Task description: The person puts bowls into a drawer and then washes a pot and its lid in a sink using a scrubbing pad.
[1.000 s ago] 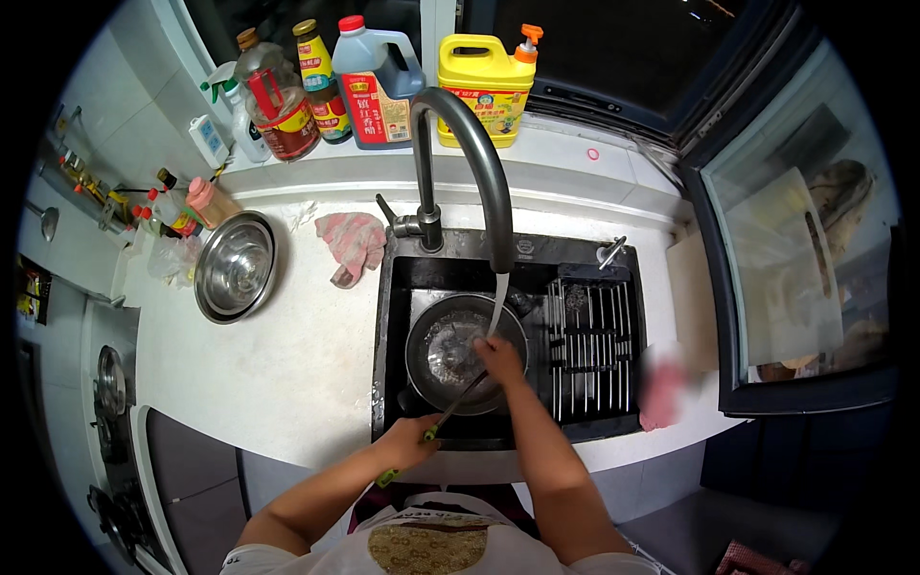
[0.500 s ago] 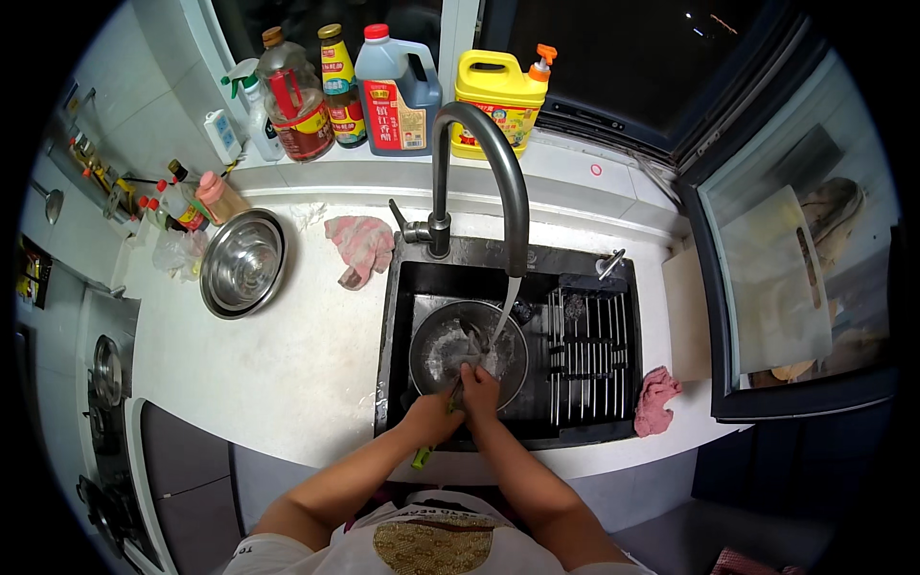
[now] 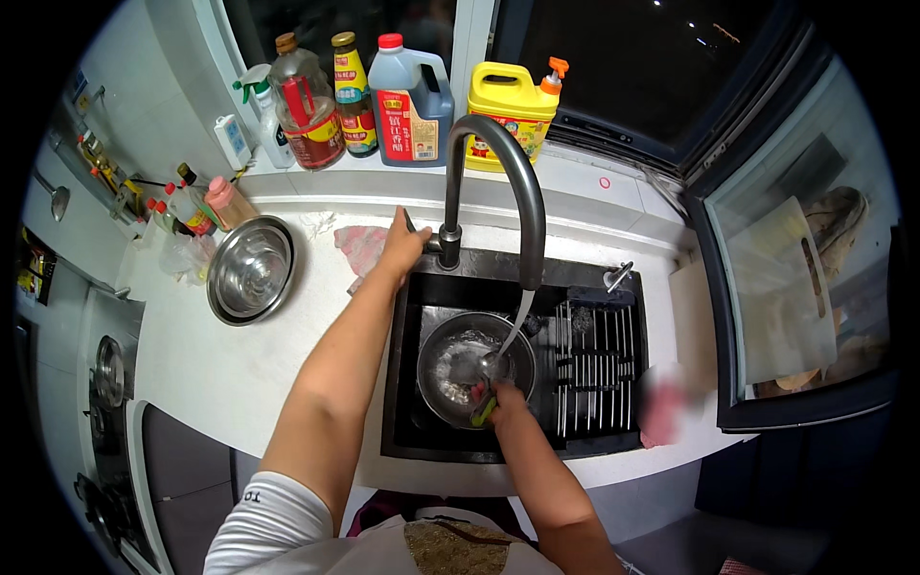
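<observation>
My left hand (image 3: pixel 402 247) reaches up to the faucet's side lever (image 3: pixel 411 224), its fingers closed around it. From the faucet (image 3: pixel 537 211) a stream of water falls into a round metal pot (image 3: pixel 429 391) in the black sink (image 3: pixel 407 422). Over the pot's right side, my right hand (image 3: pixel 508 398) is closed on a utensil with a green handle (image 3: pixel 485 412). The utensil's metallic head (image 3: pixel 495 364) lies under the stream, its exact kind blurred by splashing. Water stands in the pot.
A black and metal drying rack (image 3: pixel 594 369) spans the sink's right side. Nested steel bowls (image 3: pixel 251 270) and a pink cloth (image 3: pixel 360 247) sit on the left counter. Another pink cloth (image 3: pixel 659 412) lies at right. Bottles and a yellow jug (image 3: pixel 503 96) line the sill. An open window pane (image 3: pixel 767 287) juts in.
My left hand has left the utensil and moved up to the faucet lever. My right hand keeps the utensil, now further right under the water, its green handle over the pot.
</observation>
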`<state>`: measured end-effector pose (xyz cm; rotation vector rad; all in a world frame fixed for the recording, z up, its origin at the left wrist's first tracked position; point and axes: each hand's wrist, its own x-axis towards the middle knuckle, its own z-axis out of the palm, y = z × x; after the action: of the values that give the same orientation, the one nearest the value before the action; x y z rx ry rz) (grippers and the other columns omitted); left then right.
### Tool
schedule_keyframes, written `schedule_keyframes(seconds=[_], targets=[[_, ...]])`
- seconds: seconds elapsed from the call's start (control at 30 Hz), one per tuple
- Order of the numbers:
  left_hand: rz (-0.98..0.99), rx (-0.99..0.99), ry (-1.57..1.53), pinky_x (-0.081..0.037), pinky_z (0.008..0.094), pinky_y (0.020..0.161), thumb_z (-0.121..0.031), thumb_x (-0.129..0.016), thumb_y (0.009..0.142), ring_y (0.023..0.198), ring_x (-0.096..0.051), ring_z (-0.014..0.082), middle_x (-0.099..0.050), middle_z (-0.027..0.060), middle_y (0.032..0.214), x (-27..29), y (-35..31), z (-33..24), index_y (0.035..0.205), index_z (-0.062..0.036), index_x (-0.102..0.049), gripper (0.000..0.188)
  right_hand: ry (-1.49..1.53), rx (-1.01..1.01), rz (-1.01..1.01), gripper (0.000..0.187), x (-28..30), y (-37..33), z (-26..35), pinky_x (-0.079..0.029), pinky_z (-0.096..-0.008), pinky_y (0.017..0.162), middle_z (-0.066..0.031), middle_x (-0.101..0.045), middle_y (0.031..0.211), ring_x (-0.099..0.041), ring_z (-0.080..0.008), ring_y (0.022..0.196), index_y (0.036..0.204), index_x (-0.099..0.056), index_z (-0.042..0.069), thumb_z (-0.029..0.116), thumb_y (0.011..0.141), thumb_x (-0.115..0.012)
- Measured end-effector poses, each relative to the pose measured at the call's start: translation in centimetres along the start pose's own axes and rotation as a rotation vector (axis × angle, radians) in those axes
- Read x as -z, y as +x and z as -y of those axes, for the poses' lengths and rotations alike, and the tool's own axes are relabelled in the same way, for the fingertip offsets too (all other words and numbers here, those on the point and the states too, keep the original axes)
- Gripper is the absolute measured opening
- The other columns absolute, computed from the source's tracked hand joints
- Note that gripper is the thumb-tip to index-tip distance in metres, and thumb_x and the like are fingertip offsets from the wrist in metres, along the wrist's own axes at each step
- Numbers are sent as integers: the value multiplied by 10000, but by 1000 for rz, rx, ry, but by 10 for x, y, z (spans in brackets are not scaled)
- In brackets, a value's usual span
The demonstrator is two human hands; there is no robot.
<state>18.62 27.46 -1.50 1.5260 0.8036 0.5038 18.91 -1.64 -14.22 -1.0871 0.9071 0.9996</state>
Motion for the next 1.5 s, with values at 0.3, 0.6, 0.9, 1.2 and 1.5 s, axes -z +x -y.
schedule_keyframes(seconds=[0.3,0.6,0.9,1.2,1.5], targets=[[70,177,314,-411,383,887,-415,-652,750,1048,-514,331,-529,222,1122,-34,-108,56,1247,41,-377,728,-139,42,26,288,9,-1,-14,-521,-405,599,-145,-525,970,-553,-229,760,1192,-390,73,98,908,-425],[724,569,-220,-457,263,699,-89,-631,788,834,-552,149,-564,89,1033,-27,-277,101,1328,-14,-306,635,-132,469,-49,278,-8,-42,-64,-508,-275,523,-79,-535,996,-540,-180,783,1135,-436,100,88,873,-529],[588,473,0,-438,232,643,-9,-551,789,720,-489,91,-543,15,973,40,-322,71,1352,-106,-343,608,-108,595,53,160,-15,-36,-46,-465,-285,486,-36,-579,782,-548,-173,558,924,-523,89,245,890,-536],[-8,-167,263,-452,325,754,-3,-602,719,855,-570,260,-576,143,953,99,-350,63,1261,-101,-464,568,-283,501,261,187,-66,-106,-78,-463,-264,518,2,-603,819,-564,-123,656,952,-565,108,280,900,-516],[-687,-104,1142,-482,351,629,76,-510,702,820,-551,246,-541,91,973,209,-269,40,1200,-183,-543,563,-509,621,208,169,-40,-71,-53,-466,-251,495,-1,-605,833,-554,-109,675,947,-587,92,243,891,-536]])
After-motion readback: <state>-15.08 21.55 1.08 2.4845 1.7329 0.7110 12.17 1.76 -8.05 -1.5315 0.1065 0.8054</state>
